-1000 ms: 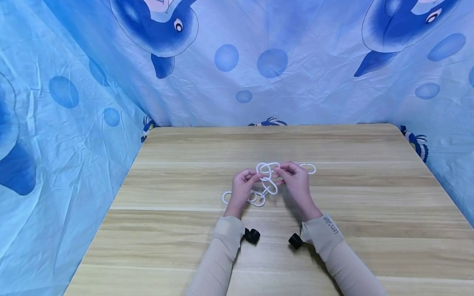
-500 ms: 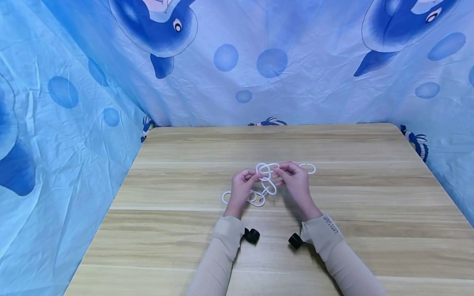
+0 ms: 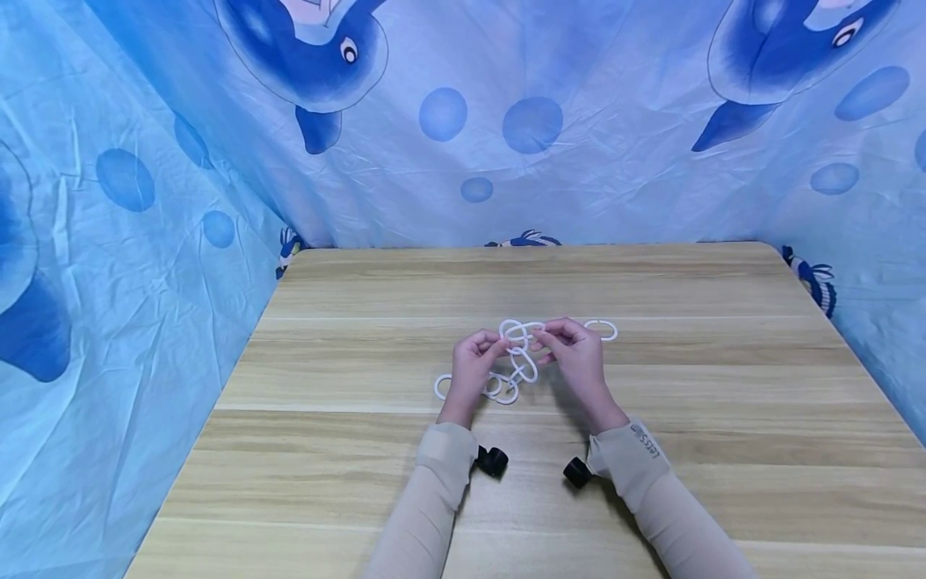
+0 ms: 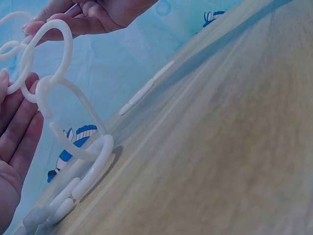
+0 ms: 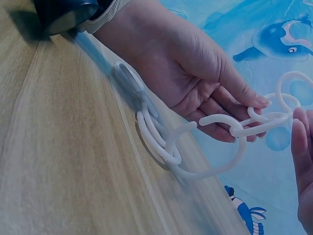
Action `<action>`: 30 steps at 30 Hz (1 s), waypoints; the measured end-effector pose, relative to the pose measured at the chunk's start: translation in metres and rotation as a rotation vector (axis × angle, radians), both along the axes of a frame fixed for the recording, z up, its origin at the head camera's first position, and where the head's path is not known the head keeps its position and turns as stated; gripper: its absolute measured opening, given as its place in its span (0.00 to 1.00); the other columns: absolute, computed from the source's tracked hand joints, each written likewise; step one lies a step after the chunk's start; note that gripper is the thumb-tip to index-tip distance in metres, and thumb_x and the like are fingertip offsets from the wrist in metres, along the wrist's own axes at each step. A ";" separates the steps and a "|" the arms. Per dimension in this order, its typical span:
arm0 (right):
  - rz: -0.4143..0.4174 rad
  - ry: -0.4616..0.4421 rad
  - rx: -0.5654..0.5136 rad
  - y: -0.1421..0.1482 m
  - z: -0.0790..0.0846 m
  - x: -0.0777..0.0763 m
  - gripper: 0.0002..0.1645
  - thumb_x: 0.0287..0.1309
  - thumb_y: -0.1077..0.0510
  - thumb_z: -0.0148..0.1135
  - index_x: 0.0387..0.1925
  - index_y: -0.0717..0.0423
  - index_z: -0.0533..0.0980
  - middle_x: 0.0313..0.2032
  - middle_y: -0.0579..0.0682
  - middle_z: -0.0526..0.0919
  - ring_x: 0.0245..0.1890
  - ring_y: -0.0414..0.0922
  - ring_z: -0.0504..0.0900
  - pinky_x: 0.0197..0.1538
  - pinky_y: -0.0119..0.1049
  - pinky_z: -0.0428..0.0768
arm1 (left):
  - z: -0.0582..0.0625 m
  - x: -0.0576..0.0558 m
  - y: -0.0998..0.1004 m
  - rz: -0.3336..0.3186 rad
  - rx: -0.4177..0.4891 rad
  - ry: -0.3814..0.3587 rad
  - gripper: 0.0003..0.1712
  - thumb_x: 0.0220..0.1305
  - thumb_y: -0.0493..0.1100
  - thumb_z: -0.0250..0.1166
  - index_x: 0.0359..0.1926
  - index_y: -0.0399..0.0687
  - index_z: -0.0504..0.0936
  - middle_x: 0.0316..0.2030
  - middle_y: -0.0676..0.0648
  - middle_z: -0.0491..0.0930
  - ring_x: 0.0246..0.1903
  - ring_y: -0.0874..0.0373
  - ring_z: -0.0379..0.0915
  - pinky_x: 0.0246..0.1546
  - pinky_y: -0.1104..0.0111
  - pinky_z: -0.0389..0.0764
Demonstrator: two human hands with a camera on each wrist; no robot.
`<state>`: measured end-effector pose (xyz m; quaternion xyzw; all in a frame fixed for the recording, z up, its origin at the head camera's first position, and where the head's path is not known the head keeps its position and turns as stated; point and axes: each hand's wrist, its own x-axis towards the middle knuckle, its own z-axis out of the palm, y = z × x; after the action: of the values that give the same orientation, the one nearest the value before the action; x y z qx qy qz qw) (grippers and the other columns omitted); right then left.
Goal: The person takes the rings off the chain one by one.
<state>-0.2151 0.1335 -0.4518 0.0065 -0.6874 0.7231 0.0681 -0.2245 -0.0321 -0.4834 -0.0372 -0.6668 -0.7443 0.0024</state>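
Observation:
Several white plastic chain links form a chain, raised at one end and trailing down to the table. My left hand pinches a link near the raised end between thumb and fingers. Opposite it, my right hand pinches a link at the top of the chain, thumb against fingers. The links between the hands overlap, so whether the end ones are joined is hard to tell. Below hangs a link with a visible gap. Part of the chain on the table is hidden behind my left hand and wrist.
A single loose white link lies on the wooden table just beyond my right hand. Black wrist cameras sit on both sleeves. A blue curtain with dolphin pictures hangs behind the table and along its sides.
The link between my fingers at the top and the hanging link have shifted very slightly left. Both hands keep their grip and almost the same place.

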 end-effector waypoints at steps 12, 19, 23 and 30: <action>0.010 0.031 -0.009 -0.001 -0.001 0.001 0.11 0.56 0.69 0.65 0.37 0.75 0.76 0.24 0.36 0.85 0.24 0.37 0.84 0.25 0.33 0.85 | -0.001 -0.001 0.000 0.005 0.008 -0.002 0.12 0.62 0.34 0.64 0.39 0.24 0.78 0.36 0.33 0.85 0.28 0.67 0.84 0.51 0.68 0.83; -0.012 0.041 -0.002 0.001 0.000 0.003 0.11 0.56 0.69 0.65 0.38 0.75 0.77 0.25 0.38 0.85 0.24 0.37 0.84 0.25 0.33 0.85 | 0.000 -0.001 0.000 0.010 -0.001 -0.013 0.10 0.62 0.32 0.64 0.39 0.26 0.78 0.35 0.35 0.86 0.29 0.66 0.83 0.51 0.68 0.83; -0.030 0.047 -0.008 0.002 0.001 0.003 0.09 0.55 0.69 0.66 0.36 0.72 0.78 0.25 0.38 0.85 0.24 0.36 0.84 0.25 0.33 0.85 | 0.001 -0.001 -0.001 0.015 -0.005 -0.015 0.09 0.61 0.33 0.64 0.39 0.28 0.79 0.35 0.36 0.86 0.29 0.66 0.83 0.51 0.67 0.83; -0.039 0.061 -0.004 0.005 0.002 0.003 0.08 0.55 0.69 0.66 0.36 0.72 0.78 0.26 0.38 0.85 0.24 0.36 0.84 0.27 0.39 0.86 | -0.001 -0.001 0.000 0.028 0.010 0.002 0.10 0.62 0.34 0.64 0.38 0.26 0.78 0.36 0.34 0.86 0.30 0.66 0.83 0.48 0.68 0.84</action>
<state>-0.2119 0.1386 -0.4500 0.0150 -0.6835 0.7225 0.1029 -0.2253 -0.0325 -0.4844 -0.0286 -0.6637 -0.7473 0.0136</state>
